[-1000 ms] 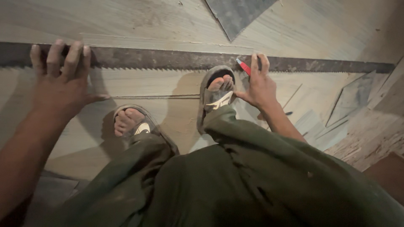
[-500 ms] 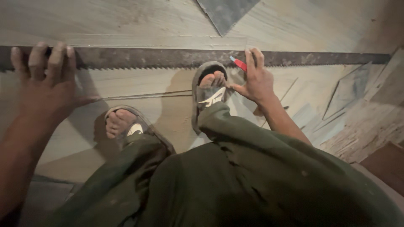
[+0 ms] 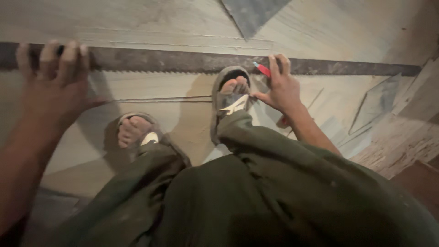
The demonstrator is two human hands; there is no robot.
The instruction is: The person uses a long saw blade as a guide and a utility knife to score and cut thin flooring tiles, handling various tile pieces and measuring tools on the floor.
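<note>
A long dark saw blade (image 3: 183,61) with teeth along its near edge lies flat across a pale wooden board (image 3: 151,27). My left hand (image 3: 55,87) presses down on the blade's left end, fingers spread over it. My right hand (image 3: 279,84) holds a red pencil (image 3: 262,69) with its tip at the blade's near edge, right of my sandalled right foot (image 3: 231,93). My left foot (image 3: 135,130) in a sandal stands on the board nearer to me. A thin dark line (image 3: 155,99) runs across the board between the feet.
My dark green trousers (image 3: 256,192) fill the lower view. A grey triangular offcut (image 3: 251,13) lies at the top. Pale angular offcuts (image 3: 375,105) and rough planks (image 3: 407,137) lie at the right.
The view has shifted slightly, so blade and hands sit a little to the left. Both hands keep their places on the blade, and the pencil stays at its edge.
</note>
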